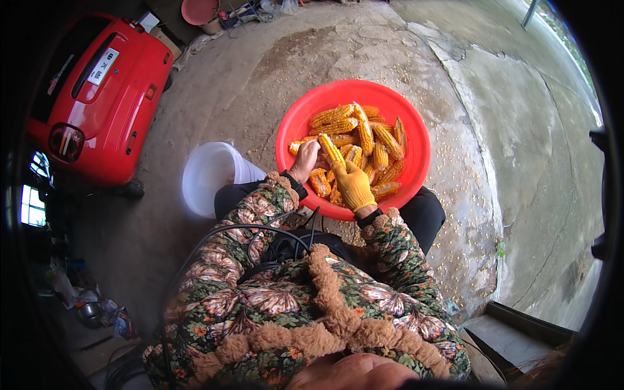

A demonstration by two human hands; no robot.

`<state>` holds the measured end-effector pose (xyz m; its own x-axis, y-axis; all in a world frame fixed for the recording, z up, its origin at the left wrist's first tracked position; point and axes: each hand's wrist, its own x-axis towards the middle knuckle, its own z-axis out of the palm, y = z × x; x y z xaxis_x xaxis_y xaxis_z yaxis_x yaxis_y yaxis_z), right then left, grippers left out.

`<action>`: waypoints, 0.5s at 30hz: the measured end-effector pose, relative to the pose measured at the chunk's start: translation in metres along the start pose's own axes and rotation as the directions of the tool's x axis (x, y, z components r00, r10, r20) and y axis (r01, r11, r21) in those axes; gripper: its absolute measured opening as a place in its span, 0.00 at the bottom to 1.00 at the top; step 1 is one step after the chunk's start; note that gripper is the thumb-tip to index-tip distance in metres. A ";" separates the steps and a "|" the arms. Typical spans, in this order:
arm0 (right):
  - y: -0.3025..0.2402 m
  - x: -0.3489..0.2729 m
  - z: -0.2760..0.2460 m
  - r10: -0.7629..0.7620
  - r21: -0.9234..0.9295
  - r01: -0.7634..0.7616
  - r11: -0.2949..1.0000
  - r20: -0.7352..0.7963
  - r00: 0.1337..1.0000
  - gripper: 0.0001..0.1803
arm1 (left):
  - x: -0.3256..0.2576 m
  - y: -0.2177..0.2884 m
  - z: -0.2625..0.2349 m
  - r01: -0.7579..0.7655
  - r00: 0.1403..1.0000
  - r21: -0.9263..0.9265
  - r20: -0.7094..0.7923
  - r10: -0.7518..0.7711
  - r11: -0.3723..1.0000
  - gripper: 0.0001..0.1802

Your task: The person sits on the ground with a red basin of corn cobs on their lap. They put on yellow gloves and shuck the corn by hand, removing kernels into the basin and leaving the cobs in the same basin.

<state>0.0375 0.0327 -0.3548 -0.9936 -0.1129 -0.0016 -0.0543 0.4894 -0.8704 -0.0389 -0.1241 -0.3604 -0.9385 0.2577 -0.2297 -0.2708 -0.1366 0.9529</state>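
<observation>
Over the near part of a wide red basin (417,153), both my hands are closed on one ear of corn (330,148). My left hand (304,160), bare, grips it from the left side. On my right hand (354,186) is a yellow knit glove, and its fingers wrap the ear's lower end. The held ear tilts, its upper tip pointing away from me. Several more yellow ears of corn (365,130) lie heaped in the basin under and beyond my hands. Some show pale cob ends.
A white plastic bucket (207,179) stands left of the basin, by my left knee. Loose kernels (458,195) are scattered on the concrete floor to the right. A red car (107,97) is parked at the far left. Black cables (260,227) run across my lap.
</observation>
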 end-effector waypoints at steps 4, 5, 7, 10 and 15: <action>0.009 0.005 0.003 0.032 0.176 -0.031 0.984 -0.001 0.999 0.13 | -0.013 0.022 0.007 0.106 0.994 -0.007 0.023 -0.106 0.994 0.17; 0.010 0.006 0.004 0.090 0.238 -0.094 0.967 0.027 0.996 0.15 | -0.015 0.024 0.007 0.081 0.996 0.019 0.042 -0.082 0.997 0.17; 0.011 0.008 0.004 0.214 0.375 -0.233 0.897 0.090 0.973 0.18 | -0.016 0.022 0.006 0.039 0.998 0.037 0.053 -0.041 0.999 0.17; 0.010 0.007 0.004 0.218 0.447 -0.225 0.866 0.068 0.974 0.23 | -0.012 0.014 -0.002 0.033 0.994 0.000 0.103 -0.032 0.999 0.16; 0.005 0.000 0.002 0.081 0.057 -0.080 0.995 -0.020 0.996 0.22 | -0.003 -0.001 -0.005 -0.007 0.999 0.066 0.038 0.004 0.998 0.15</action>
<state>0.0376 0.0332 -0.3598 -0.9965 -0.0554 -0.0625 0.0313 0.4463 -0.8943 -0.0370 -0.1297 -0.3621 -0.9308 0.2935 -0.2178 -0.2496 -0.0752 0.9654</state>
